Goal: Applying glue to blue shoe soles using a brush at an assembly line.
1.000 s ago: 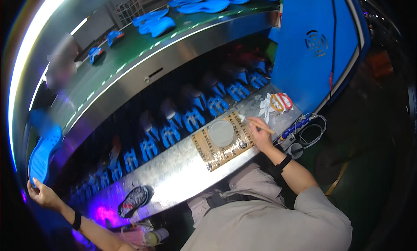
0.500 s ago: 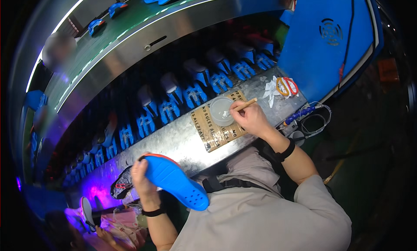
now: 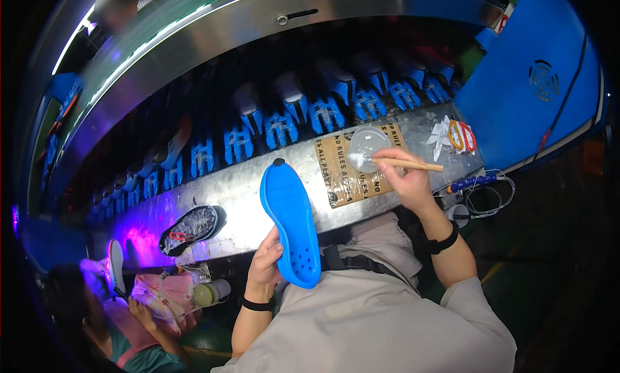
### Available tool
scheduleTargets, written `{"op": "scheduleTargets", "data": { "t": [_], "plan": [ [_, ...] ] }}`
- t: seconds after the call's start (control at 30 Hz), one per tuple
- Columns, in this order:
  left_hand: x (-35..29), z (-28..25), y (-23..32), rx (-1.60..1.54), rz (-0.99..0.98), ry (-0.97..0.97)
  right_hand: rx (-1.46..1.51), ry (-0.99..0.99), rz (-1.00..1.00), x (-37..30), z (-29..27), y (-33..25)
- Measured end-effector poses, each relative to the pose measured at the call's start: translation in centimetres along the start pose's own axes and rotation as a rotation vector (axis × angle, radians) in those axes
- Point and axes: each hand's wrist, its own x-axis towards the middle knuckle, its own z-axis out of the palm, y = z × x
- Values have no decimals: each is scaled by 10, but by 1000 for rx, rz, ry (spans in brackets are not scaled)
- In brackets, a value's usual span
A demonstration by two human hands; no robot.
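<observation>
In my left hand (image 3: 265, 262) is a blue shoe sole (image 3: 290, 211), gripped by its edge near the middle and held upright along its length. Small holes dot its near end, and its far end has a dark tip. My right hand (image 3: 411, 187) is closed round the wooden handle of a brush (image 3: 410, 164). White, blurred bristles point left, just over the near-left rim of a round translucent bowl (image 3: 371, 138). Under the bowl lies a piece of brown cardboard (image 3: 327, 163) on the metal bench.
Several blue clamps (image 3: 281, 129) line the back of the metal bench (image 3: 245, 195). A dark tray (image 3: 188, 231) holds red-handled scissors or a similar tool. White paper with yellow and red rings (image 3: 455, 137) lies right, near a blue machine housing (image 3: 536, 82). A co-worker (image 3: 145, 315) sits at lower left.
The brush has come up from inside the bowl to its near-left rim. My left hand has brought the sole rightward and turned it more upright. The whole view has shifted.
</observation>
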Motion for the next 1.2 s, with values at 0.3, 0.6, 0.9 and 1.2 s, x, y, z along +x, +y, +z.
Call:
{"op": "scheduleTargets", "data": {
  "t": [0.3, 0.6, 0.9, 1.2],
  "plan": [
    [4, 19, 13, -54, -9, -18, 241, -278, -65, -15, 34, -23],
    [-1, 32, 24, 28, -69, -59, 144, -141, -80, -5, 41, -14],
    [1, 28, 28, 124, -20, -44, 157, -268, -142, -11, 38, -21],
    [3, 28, 28, 165, -5, -56, 180, -241, -98, -9, 33, -34]
  ]
}}
